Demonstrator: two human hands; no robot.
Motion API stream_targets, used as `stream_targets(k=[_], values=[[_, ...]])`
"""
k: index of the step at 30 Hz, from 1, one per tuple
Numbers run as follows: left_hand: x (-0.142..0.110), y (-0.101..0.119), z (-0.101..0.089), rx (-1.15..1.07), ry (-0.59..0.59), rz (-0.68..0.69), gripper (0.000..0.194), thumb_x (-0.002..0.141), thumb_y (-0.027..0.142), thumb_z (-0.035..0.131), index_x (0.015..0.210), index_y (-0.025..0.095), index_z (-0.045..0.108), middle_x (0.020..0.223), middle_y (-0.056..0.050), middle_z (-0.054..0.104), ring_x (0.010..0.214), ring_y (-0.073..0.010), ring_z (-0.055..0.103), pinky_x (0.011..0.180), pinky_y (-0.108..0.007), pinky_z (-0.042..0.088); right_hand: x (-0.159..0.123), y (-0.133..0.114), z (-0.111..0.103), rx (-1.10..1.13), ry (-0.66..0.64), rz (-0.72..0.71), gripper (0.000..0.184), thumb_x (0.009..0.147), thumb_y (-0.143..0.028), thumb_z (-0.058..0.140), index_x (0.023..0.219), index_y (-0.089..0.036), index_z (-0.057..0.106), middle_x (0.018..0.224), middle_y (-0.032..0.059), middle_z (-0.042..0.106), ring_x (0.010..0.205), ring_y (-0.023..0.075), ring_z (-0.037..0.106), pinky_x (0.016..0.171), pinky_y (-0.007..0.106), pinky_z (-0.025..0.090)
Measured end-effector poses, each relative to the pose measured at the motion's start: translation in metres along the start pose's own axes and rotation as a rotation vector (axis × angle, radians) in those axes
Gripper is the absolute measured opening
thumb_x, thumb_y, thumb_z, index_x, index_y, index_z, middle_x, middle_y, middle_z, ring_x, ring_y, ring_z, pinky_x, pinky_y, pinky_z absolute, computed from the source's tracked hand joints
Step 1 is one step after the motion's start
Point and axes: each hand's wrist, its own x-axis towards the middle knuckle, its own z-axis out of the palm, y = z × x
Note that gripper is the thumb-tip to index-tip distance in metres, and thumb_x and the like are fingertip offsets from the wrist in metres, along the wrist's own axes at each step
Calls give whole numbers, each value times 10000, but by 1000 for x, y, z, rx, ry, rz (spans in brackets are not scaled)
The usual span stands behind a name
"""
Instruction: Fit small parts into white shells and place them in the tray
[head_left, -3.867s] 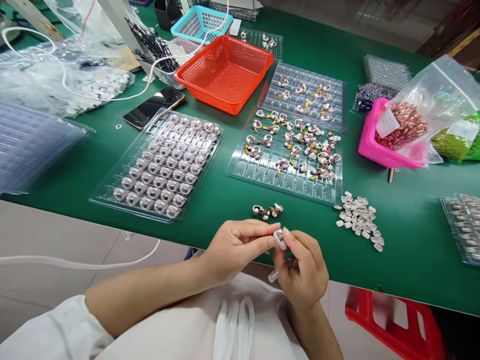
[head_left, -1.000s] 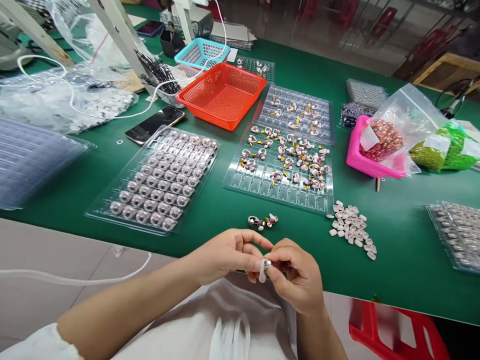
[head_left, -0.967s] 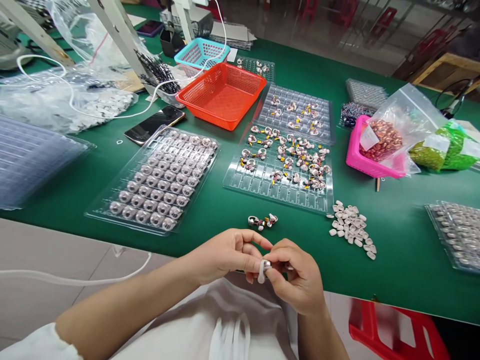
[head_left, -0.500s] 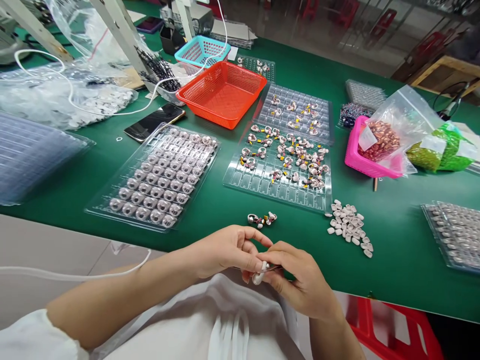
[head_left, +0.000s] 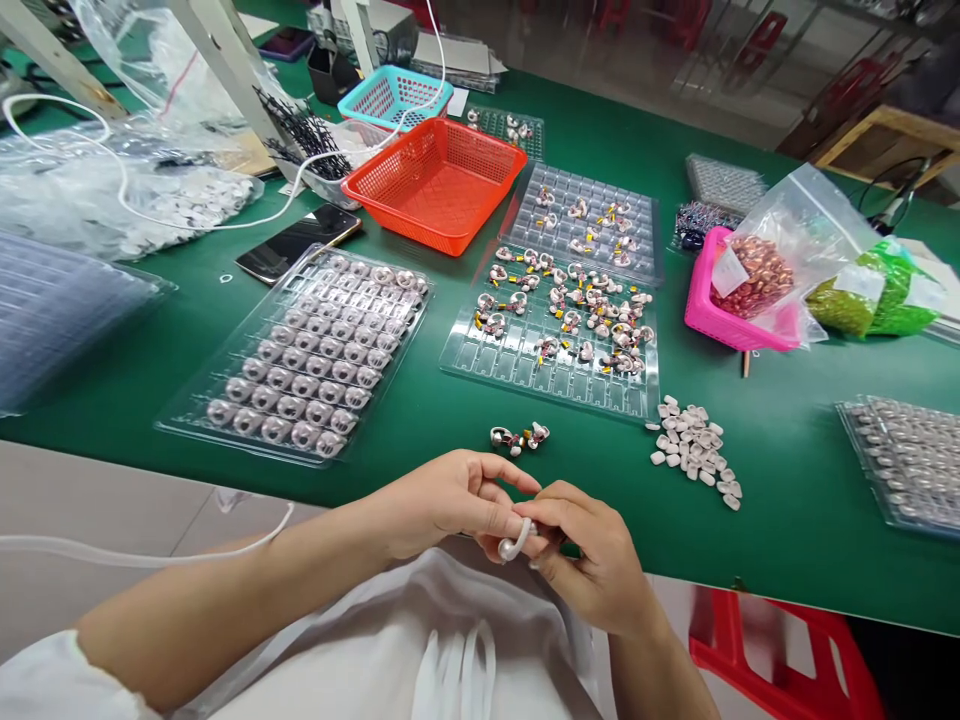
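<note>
A small whitish clip-on earbud (head_left: 517, 541) with a curved band and a round end is between my hands, just past the table's front edge. My left hand (head_left: 461, 505) pinches it between thumb and fingers. My right hand (head_left: 592, 550) is closed against its other side; the exact contact of those fingertips is partly hidden. On the table beyond my hands lies a pair of part-assembled earbuds (head_left: 519, 438) with yellow and dark bits showing. To the right is a loose pile of small whitish covers (head_left: 694, 440).
Clear trays hold more earbud parts (head_left: 574, 310) ahead and rows of round shells (head_left: 300, 365) at left. Behind stand a red basket (head_left: 439, 235) and a blue basket (head_left: 360, 105). A pink basket (head_left: 701, 310) with bagged copper-coloured parts is right. A phone (head_left: 292, 245) lies near a white cable.
The earbud has turned between my fingers, so its curved band and round end now show more clearly. Both hands stay in nearly the same place; the whole view has shifted slightly.
</note>
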Motion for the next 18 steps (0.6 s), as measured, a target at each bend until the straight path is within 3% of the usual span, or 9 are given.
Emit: stream_targets(k=[3, 6, 12, 18], values=[[0, 2, 0, 41, -3, 3, 511, 669, 234, 900, 1103, 106, 661, 629, 9, 734, 544, -105, 646, 604, -234, 551, 2, -3, -6, -62, -102, 43, 189, 942, -161, 597, 1106, -203, 684, 857, 38, 696, 761, 152, 624, 655, 255, 499], [-1, 3, 1, 59, 16, 23, 538, 680, 254, 902, 1132, 111, 648, 643, 5, 741, 561, -113, 671, 620, -237, 560, 4, -4, -9, -73, -101, 39, 181, 941, -157, 595, 1092, -212, 679, 868, 33, 695, 749, 148, 608, 638, 254, 482], [1, -5, 9, -104, -32, 89, 620, 612, 254, 944, 1144, 112, 658, 795, -32, 753, 692, -148, 723, 674, -256, 589, -2, 5, 3, 113, 128, 32, 239, 931, -190, 629, 1158, -253, 671, 924, 33, 671, 762, 149, 609, 604, 241, 483], [4, -19, 20, -152, -19, 238, 637, 657, 289, 925, 1206, 150, 632, 828, -14, 705, 681, -135, 683, 661, -273, 582, -6, 12, 23, 221, 318, 53, 186, 941, -315, 655, 1118, -279, 702, 860, 17, 647, 761, 165, 577, 659, 277, 488]])
